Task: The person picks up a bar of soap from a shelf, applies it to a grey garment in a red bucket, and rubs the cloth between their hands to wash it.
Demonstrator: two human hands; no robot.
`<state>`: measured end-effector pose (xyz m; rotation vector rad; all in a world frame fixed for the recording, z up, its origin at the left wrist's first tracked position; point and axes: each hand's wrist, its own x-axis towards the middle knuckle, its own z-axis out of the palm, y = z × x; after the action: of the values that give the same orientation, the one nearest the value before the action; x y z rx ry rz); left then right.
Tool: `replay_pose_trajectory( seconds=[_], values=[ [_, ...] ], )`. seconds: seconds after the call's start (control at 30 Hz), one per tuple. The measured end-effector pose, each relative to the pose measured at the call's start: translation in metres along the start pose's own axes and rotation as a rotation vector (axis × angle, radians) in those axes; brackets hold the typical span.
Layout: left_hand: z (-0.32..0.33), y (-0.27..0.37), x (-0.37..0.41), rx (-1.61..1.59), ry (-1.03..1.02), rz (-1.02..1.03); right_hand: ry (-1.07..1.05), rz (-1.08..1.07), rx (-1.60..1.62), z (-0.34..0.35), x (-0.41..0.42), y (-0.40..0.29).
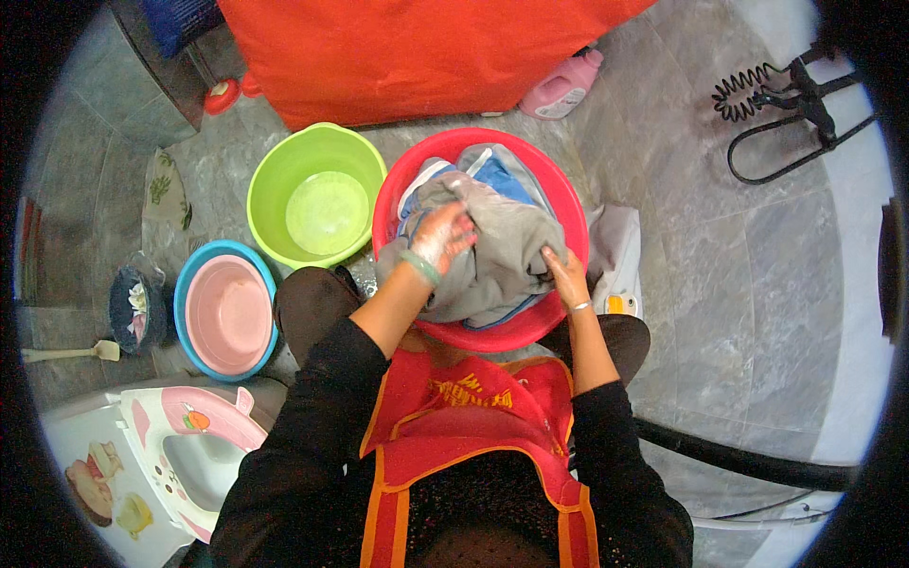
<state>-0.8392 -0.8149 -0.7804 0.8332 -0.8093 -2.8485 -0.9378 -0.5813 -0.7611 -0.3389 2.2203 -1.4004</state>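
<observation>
A bundle of grey cloth with blue and white parts (490,234) fills a red plastic basin (574,206) in front of me. Over the left side of the cloth lies my left hand (442,238), wet and whitish at its back, fingers apart; a pale green bangle circles that wrist. My right hand (562,271) grips a fold of the grey cloth at the basin's right side, its thumb on top and some fingers hidden. A thin silvery band is on the right wrist.
Left of the red basin stand a light green basin (273,192) and a pink basin (227,312) inside a blue one (186,348). A child's toilet seat (153,454) is lower left. Beyond are a pink jug (561,85) and a large red cover (426,57). Grey cloth (614,234) lies right.
</observation>
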Motion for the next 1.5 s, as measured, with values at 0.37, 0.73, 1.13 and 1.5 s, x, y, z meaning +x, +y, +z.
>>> replay_pose_trajectory(
  seconds=[0.37, 0.73, 1.13, 1.5],
  values=[
    [0.009, -0.04, 0.006, 0.191, -0.179, 0.073, -0.2, -0.824, -0.54, 0.08, -0.077, -0.085],
    [0.014, -0.063, 0.004, -0.185, 0.046, 0.214, 0.356, -0.252, -0.529, 0.107, 0.051, -0.035],
    [0.012, -0.066, 0.014, -0.156, 0.047, 0.088, 0.337, -0.097, -0.418, 0.105, 0.057, -0.016],
    [0.01, -0.058, 0.012, -0.222, -0.044, -0.017, 0.301, -0.252, -0.361, 0.11, 0.038, -0.042]
  ],
)
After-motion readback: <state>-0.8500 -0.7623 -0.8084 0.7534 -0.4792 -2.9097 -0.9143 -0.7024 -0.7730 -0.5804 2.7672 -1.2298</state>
